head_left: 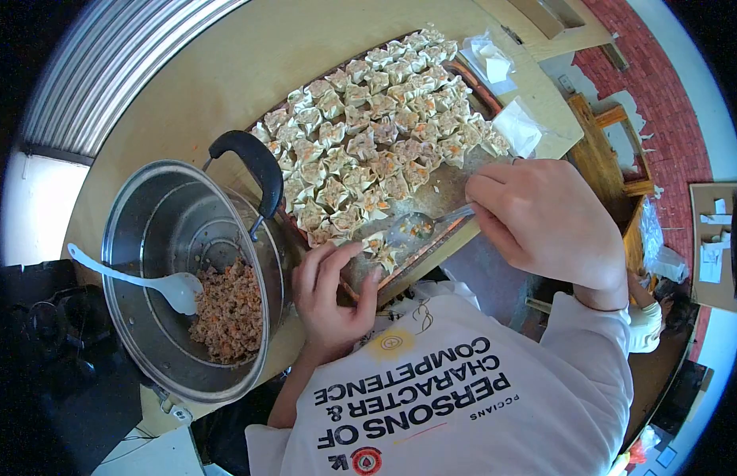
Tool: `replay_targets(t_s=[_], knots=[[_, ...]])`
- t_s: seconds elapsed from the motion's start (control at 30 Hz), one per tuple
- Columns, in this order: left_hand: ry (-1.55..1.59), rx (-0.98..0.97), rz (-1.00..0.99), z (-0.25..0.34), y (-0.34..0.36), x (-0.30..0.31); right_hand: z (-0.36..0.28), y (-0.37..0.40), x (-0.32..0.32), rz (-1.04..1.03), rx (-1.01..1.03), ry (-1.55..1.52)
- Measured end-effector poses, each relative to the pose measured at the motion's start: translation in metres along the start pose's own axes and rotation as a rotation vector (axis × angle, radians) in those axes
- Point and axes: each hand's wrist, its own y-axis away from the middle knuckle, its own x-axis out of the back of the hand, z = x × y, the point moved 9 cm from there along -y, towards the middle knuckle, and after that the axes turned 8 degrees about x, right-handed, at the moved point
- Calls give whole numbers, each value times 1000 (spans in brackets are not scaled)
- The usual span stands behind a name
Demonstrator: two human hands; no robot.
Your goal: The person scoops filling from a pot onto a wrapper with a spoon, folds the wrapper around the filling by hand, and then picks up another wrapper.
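Note:
My left hand (333, 297) rests at the near edge of a metal tray (400, 208), thumb and forefinger closed at the side of one open-topped dumpling (380, 252). A metal spoon (416, 228) is gripped by its handle in my right hand (543, 218). Its bowl, just right of that dumpling, carries bits of orange and green. Rows of similar filled dumplings (364, 147) cover most of the tray behind my hands. At left stands a large steel pot (146, 214) with ground-meat filling (229, 317) and a white plastic ladle (178, 292) leaning inside.
The pot's black handle (261, 170) reaches up near the tray's left side. White wrapper sheets and plastic (517, 127) lie at the tray's right end on the wooden table (166, 131). Another person (650, 317) is at far right, beyond wooden furniture (598, 159).

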Motion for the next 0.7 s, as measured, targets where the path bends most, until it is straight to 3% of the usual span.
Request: replay_targets(t_s=[0.13, 0.7], knots=[[-307, -58, -13, 21, 4, -2, -5, 2, 7, 44, 26, 15], [-405, -46, 5, 3, 2, -20, -8, 8, 6, 91, 24, 36]])
